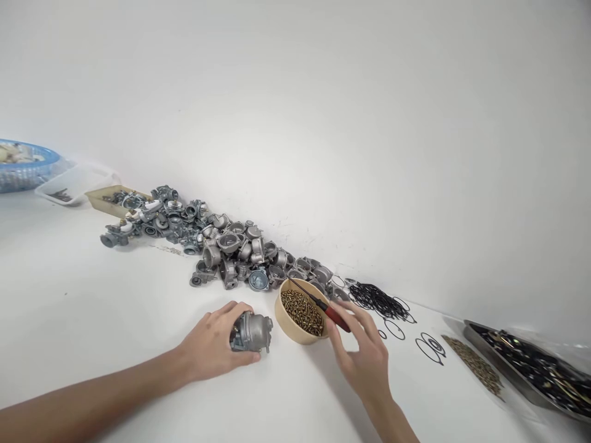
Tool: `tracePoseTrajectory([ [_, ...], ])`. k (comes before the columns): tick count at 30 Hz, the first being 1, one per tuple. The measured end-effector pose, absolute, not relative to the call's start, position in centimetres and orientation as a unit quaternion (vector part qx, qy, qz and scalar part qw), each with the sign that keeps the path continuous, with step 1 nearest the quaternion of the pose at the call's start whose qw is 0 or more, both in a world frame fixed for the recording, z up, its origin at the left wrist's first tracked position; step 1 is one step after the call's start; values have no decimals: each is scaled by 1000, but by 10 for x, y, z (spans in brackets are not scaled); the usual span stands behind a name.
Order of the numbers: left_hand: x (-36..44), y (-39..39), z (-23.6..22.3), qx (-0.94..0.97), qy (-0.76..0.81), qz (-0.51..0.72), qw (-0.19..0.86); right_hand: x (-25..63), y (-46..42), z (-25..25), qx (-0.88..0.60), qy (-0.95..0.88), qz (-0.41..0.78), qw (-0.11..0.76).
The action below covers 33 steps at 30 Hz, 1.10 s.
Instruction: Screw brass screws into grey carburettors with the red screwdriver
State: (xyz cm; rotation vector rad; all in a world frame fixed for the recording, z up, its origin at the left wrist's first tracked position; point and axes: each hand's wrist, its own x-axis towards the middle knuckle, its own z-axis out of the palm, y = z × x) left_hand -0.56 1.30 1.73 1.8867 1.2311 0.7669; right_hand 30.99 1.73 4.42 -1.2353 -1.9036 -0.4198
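Note:
My left hand [219, 344] is wrapped around a grey metal carburetor [255, 333], its bowl end facing right, at the table's middle. Just right of it stands a round tan tub [295, 333] full of small brass-coloured screws [302, 311]. Over the tub's right rim, my right hand [362, 347] grips the red and black handle of a screwdriver [339, 317]. The dark shaft of this tool points up and left across the screws, its tip near the tub's far rim. Fingers of my left hand partly cover the carburetor body.
Behind the tub lies a pile of metal float bowls [235, 246], with carburetor bodies [161, 215] farther left. Black rubber rings [381, 300] lie to the right, near a heap of small brass parts [475, 363] and a metal tray [475, 338]. A blue basket [28, 178] stands far left.

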Motion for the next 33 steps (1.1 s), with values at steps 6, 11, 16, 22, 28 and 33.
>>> tracePoseTrajectory([
  [6,7,-2,22,634,458,410,470,234,-36,20,-425,-793,162,404],
  [11,19,-21,10,661,361,393,527,218,-46,3,-357,-720,402,439],
  [16,22,-33,-11,704,284,356,545,231,-43,16,-422,-703,341,459],
  [22,-3,-17,0,819,297,299,390,298,-12,61,-449,-682,119,565],
  [28,-29,9,21,935,260,122,207,441,19,93,-725,-457,-43,513],
  [33,-30,10,28,930,284,108,207,512,22,69,-785,-399,-54,471],
])
